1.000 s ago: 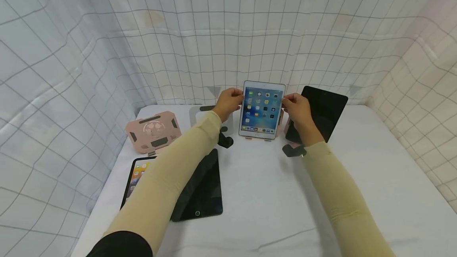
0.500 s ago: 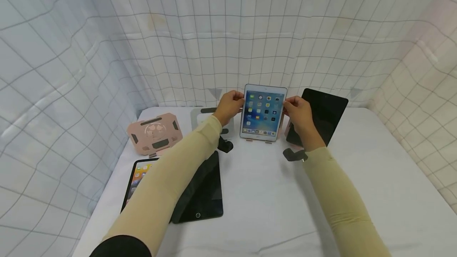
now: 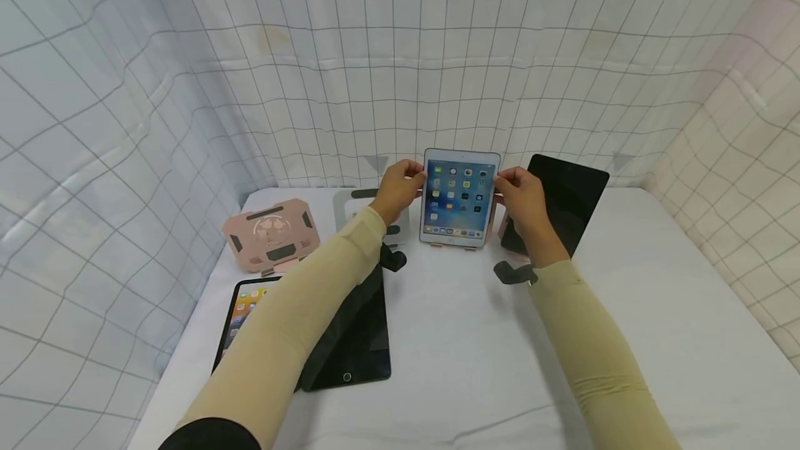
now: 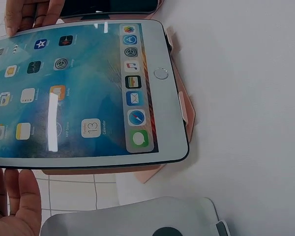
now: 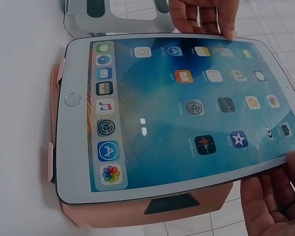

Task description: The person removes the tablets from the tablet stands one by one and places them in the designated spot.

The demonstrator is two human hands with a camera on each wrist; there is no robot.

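Observation:
A white-framed tablet [image 3: 459, 233] with its home screen lit leans upright on a pink stand [image 5: 157, 211]. Small pink lips of the stand catch the tablet's lower edge. My left hand [image 3: 400, 189] pinches the tablet's left side edge. At the opposite side edge, my right hand [image 3: 525, 200] grips with thumb and fingers. Part of the fingers is hidden behind the tablet in both wrist views. Most of the pink stand lies hidden behind the tablet too.
Right of it leans a dark tablet [image 3: 571, 196] on another stand. A grey stand [image 4: 137, 216] is at the left, then a pink stand [image 3: 271, 231]. Nearer lie a black tablet [image 3: 359, 346] and a lit tablet [image 3: 234, 314], partly under my left sleeve. Gridded curtains surround the white table [image 3: 456, 339].
The white tablet's top has shifted slightly left and sits a little straighter, both hands moving with it. The other tablets and stands stay put.

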